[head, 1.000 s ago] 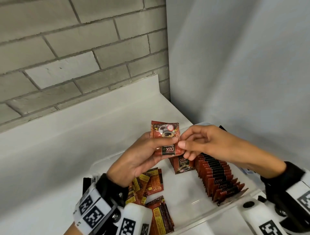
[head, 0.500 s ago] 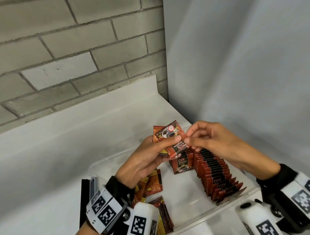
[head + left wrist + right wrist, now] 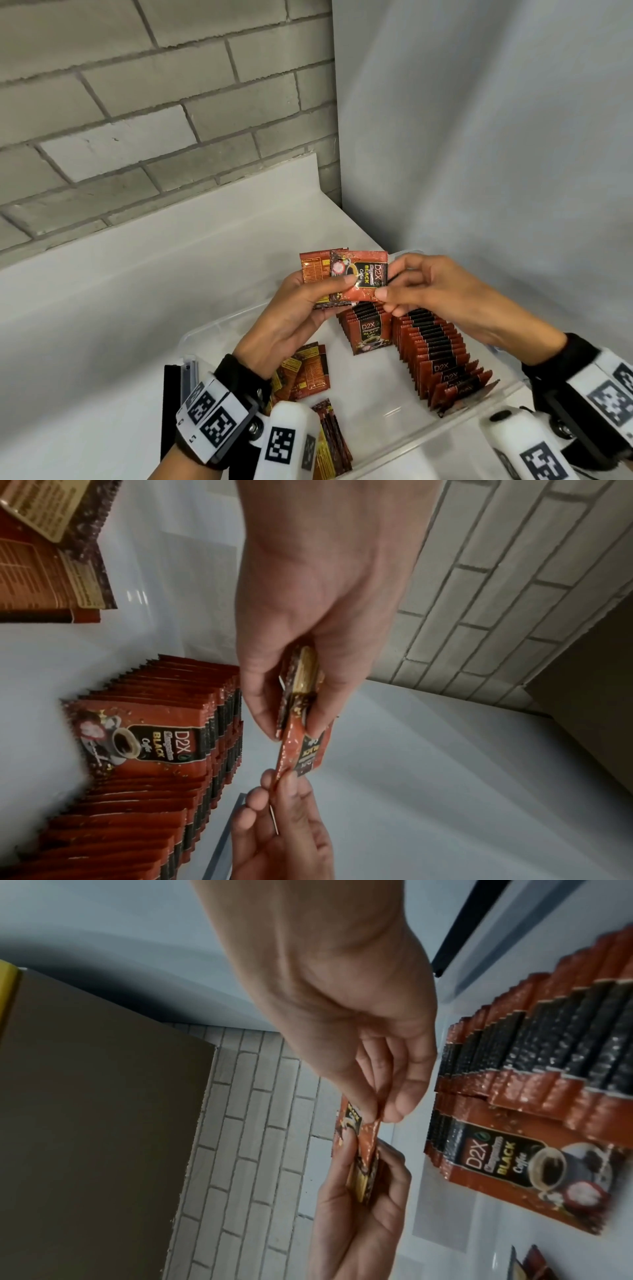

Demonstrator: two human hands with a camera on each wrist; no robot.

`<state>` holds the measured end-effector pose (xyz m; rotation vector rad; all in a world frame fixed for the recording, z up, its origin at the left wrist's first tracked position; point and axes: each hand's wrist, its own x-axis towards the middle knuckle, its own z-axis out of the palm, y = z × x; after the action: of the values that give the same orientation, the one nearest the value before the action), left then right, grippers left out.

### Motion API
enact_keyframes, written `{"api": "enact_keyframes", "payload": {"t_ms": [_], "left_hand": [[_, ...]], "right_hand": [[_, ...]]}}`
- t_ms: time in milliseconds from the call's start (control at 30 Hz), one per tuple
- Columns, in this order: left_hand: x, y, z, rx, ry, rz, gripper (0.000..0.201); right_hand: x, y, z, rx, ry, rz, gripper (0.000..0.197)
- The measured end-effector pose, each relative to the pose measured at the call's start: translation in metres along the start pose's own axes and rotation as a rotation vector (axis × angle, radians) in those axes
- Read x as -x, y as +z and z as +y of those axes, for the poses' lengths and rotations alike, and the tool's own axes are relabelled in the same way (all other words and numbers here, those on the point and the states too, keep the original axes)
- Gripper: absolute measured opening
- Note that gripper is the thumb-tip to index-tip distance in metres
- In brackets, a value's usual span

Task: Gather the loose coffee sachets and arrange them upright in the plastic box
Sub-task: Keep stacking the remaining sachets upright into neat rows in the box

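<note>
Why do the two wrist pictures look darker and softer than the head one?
Head view: evenly lit, the red front coffee sachet label sharp. Left wrist view: dimmer, the standing red sachet row smears toward the bottom. Right wrist view: dim, grey brick wall lines bend from the wide lens.

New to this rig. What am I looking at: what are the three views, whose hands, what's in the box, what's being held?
No robot here: a person works bare-handed, wearing cameras. The wide picture comes from a head camera looking down at both hands. The other two come from cameras strapped to each wrist, looking along the hand to the fingers; the white blocks with black square markers belong to those wrist mounts.

On the white counter stands a clear plastic box. Inside it a long row of sachets stands upright, with a shorter row beside it. Loose sachets lie flat at the box's left.

The left hand grips a small stack of sachets. The right hand pinches the edge of the front sachet, which faces the head camera, sideways.
</note>
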<state>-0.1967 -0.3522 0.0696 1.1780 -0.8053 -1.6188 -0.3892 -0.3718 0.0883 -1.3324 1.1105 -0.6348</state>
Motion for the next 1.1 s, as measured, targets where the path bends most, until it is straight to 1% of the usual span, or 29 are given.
{"api": "enact_keyframes", "payload": {"t_ms": [67,167,300,400,500,600,767,900,1100], "left_hand": [[0.0,0.001,-0.001,0.002,0.001,-0.004,0.027],[-0.001,0.0,0.001,0.08,-0.005,0.026,0.032],[-0.004,-0.003,0.004,0.207,-0.006,0.104,0.012],[-0.005,-0.003,0.004,0.202,-0.001,0.102,0.014],[-0.005,-0.002,0.003,0.185,0.009,0.093,0.014],[-0.005,-0.003,0.002,0.17,0.019,0.091,0.01],[-0.007,-0.003,0.0,0.15,0.037,0.081,0.012],[-0.006,-0.003,-0.001,0.141,0.041,0.052,0.014],[-0.006,-0.004,-0.002,0.142,0.04,0.023,0.016]], "right_hand": [[-0.001,0.0,0.003,0.006,-0.017,0.017,0.015],[0.001,-0.005,0.006,0.048,-0.034,0.038,0.012],[0.006,-0.013,0.014,0.165,-0.049,0.017,0.011],[0.006,-0.012,0.02,0.332,-0.077,0.02,0.012],[0.006,-0.005,0.025,0.56,-0.161,0.046,0.018],[0.008,0.003,0.031,0.672,-0.246,0.073,0.021],[0.009,0.009,0.032,0.723,-0.305,0.09,0.016],[0.007,0.011,0.035,0.724,-0.292,0.068,0.015],[0.002,0.01,0.04,0.713,-0.28,0.116,0.014]]}}
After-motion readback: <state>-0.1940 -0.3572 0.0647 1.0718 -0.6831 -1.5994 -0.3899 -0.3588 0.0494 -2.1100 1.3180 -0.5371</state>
